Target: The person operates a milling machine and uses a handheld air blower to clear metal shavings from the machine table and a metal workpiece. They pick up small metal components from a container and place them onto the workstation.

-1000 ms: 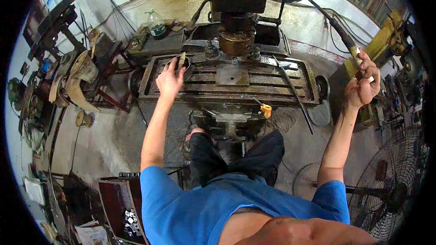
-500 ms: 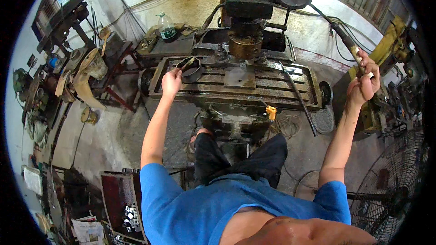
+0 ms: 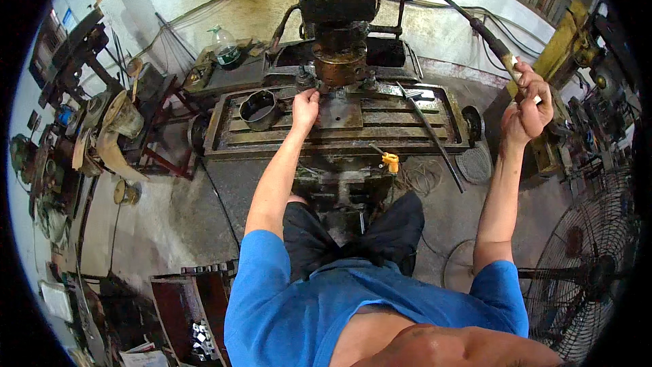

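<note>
My left hand [image 3: 306, 109] is closed beside the upright clamp [image 3: 306, 80] on the slotted machine table [image 3: 272, 137]. It grips a thin brush, now mostly hidden by the fingers and the machine. To its left on the table stands a dark round pot [image 3: 261, 121] with dark contents. Just right of the hand lies a flat metal plate [image 3: 341, 114], beneath the round cutter head [image 3: 339, 64]. Raised at the right, my right hand [image 3: 528, 109] is wrapped around the end of a long lever [image 3: 490, 42] that slopes down from the machine.
A long bar [image 3: 438, 143] leans over the table's front edge. A yellow-handled tool [image 3: 390, 162] sticks out below it. At lower right stands a large fan [image 3: 591, 258]; a tray of small metal parts [image 3: 201, 340] is at lower left. A plastic bottle [image 3: 225, 49] stands behind the table.
My left hand has moved right with the brush, from over the pot to the clamp beside the plate. My right hand stays on the lever. The whole view has shifted slightly.
</note>
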Available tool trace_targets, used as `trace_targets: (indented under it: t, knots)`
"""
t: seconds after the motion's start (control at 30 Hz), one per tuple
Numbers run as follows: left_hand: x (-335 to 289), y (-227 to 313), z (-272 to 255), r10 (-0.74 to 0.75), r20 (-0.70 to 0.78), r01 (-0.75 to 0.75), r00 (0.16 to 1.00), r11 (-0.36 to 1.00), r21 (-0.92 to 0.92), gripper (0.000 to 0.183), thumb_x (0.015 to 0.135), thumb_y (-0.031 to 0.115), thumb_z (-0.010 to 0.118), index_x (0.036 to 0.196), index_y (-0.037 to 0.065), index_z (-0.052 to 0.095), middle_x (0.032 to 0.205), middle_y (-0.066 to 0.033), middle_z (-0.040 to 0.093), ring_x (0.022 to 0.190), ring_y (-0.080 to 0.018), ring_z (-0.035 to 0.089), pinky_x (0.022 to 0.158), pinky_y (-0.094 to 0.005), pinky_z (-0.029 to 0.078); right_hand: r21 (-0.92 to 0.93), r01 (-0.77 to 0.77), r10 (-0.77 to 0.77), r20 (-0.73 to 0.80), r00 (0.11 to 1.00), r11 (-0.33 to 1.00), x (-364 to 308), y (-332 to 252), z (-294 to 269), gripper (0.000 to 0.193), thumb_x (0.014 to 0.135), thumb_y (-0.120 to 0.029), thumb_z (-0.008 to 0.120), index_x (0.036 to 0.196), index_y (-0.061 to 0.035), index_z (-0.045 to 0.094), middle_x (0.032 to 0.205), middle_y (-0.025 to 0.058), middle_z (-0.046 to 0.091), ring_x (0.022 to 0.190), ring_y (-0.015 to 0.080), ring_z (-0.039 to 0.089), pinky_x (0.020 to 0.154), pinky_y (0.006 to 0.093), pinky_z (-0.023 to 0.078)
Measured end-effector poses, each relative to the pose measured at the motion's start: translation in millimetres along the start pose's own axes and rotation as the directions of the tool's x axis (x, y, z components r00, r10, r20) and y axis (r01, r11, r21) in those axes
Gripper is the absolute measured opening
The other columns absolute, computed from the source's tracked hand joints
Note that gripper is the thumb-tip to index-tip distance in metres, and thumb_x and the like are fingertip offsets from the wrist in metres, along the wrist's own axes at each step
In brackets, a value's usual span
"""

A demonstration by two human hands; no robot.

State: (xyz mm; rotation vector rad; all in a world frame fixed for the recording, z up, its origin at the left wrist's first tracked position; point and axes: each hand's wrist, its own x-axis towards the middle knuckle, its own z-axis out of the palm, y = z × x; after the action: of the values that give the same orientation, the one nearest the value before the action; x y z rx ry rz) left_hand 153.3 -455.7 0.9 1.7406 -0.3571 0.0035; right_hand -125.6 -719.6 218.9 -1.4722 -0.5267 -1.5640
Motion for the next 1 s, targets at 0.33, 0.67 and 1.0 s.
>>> trace_targets:
  t: [0.33, 0.67, 1.0]
  knots:
    - [-12, -4, 3, -0.100, 0.056, 0.102, 0.993, 0.995, -0.022, 0.028, 0.086, 0.016, 0.052, 0.107, -0.002, 0.058, 0.055, -0.0051, 0.055, 0.037, -0.0116, 0.045, 0.035, -0.0275, 0.035, 0.005, -0.055, 0.055, -0.046, 0.997, 0.998, -19, 3, -3, 0.013, 0.057, -0.011, 0.047, 0.062, -0.0024, 0.039, 0.076, 0.0140, 0.048, 0.092, 0.0330, 0.050, 0.097, 0.0522, 0.027]
    - [-33, 11, -8, -0.146, 0.123, 0.154, 0.982, 0.986, -0.062, 0.031, 0.088, 0.016, 0.051, 0.110, -0.005, 0.054, 0.053, -0.0037, 0.051, 0.035, -0.0097, 0.041, 0.034, -0.0255, 0.034, 0.003, -0.065, 0.065, -0.051, 0.997, 0.998, -34, 7, -4, 0.010, 0.060, -0.011, 0.047, 0.062, -0.0021, 0.041, 0.076, 0.0129, 0.050, 0.093, 0.0314, 0.051, 0.098, 0.0507, 0.026]
    - [-56, 14, -16, -0.071, 0.246, 0.090, 0.967, 0.994, -0.065, 0.030, 0.088, 0.015, 0.049, 0.111, -0.004, 0.053, 0.053, -0.0041, 0.049, 0.037, -0.0096, 0.044, 0.035, -0.0237, 0.037, 0.016, -0.043, 0.044, -0.043, 0.998, 0.999, -50, 15, -7, 0.012, 0.060, -0.013, 0.048, 0.060, -0.0022, 0.043, 0.076, 0.0120, 0.053, 0.093, 0.0300, 0.052, 0.098, 0.0505, 0.026]
